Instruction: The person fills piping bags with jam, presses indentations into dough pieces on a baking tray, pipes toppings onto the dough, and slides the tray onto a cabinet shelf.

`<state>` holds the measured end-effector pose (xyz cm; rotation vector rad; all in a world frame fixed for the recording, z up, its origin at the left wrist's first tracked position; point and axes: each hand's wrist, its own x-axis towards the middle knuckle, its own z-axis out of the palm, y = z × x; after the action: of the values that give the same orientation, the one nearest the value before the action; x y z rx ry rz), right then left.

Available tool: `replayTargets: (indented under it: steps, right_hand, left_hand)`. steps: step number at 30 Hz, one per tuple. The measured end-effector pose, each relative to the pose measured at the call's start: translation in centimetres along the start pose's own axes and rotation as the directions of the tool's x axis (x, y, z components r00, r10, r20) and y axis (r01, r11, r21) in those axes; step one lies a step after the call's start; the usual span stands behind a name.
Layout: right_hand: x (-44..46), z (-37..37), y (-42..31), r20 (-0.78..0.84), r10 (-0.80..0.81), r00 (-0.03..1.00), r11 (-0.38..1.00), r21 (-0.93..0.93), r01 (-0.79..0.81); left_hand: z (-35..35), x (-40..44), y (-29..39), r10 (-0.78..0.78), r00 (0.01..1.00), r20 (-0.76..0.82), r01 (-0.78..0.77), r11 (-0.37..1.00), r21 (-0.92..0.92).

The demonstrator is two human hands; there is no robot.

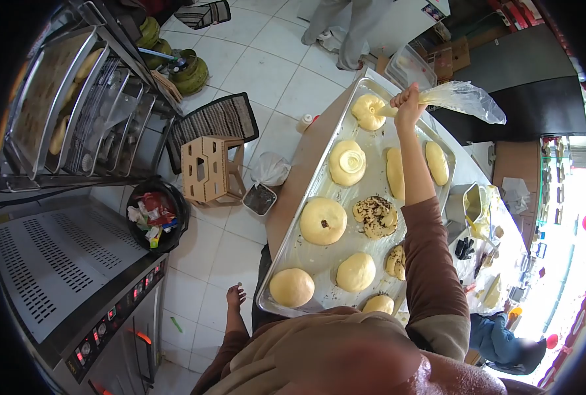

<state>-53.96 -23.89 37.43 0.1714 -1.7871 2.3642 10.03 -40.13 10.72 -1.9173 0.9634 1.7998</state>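
My right hand is wrapped round a clear piping bag of pale yellow cream. The bag's tip points at a round dough bun at the far end of a metal tray. Nearer to me on the tray are a bun with a piped cream swirl, one with a small dark piece on top, and plain round buns. Dark-sprinkled dough and long rolls lie on the right side. My left hand hangs beside the table, fingers apart, holding nothing visible.
At the left stand a rack of baking trays and an oven. A waste bin, a wooden stool and a plastic tub are on the floor. One person's legs show beyond the table; another person is at lower right.
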Motion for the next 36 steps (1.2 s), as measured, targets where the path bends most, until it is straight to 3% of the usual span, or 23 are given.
replayTargets:
  steps: [4, 7, 13, 16, 22, 28, 36]
  right_hand:
    - [0.5, 0.6, 0.2, -0.033, -0.063, 0.997, 0.998, 0.013, 0.064]
    - [1.1, 0.2, 0.3, -0.145, -0.046, 0.988, 0.998, -0.048, 0.039]
    - [0.0, 0.0, -0.1, -0.068, 0.043, 0.997, 0.999, -0.001, -0.043]
    - [0.4, 0.9, 0.0, -0.061, 0.006, 0.998, 0.999, 0.040, -0.004]
    - [1.4, 0.2, 0.1, -0.179, -0.055, 0.982, 0.997, -0.058, 0.045]
    - [0.1, -0.1, -0.5, -0.074, 0.058, 0.996, 0.998, 0.009, -0.057]
    - [1.7, 0.7, 0.2, -0.124, -0.051, 0.991, 0.999, 0.003, 0.052]
  left_hand:
    - [0.0, -0.1, 0.0, 0.014, 1.000, -0.003, -0.014, 1.000, 0.005]
    - [-0.1, -0.1, 0.0, 0.013, 1.000, 0.004, -0.013, 1.000, -0.001]
    - [-0.2, 0.2, -0.4, 0.013, 1.000, 0.010, -0.013, 1.000, -0.013]
    - [-0.1, 0.2, -0.5, 0.024, 1.000, 0.016, -0.024, 1.000, -0.013]
    - [0.0, 0.2, -0.1, 0.019, 1.000, 0.006, -0.019, 1.000, 0.007]
    - [0.3, 0.2, -0.1, -0.007, 1.000, 0.006, 0.007, 1.000, 0.008]
    - [0.6, -0.1, 0.5, 0.005, 1.000, 0.006, -0.005, 1.000, 0.011]
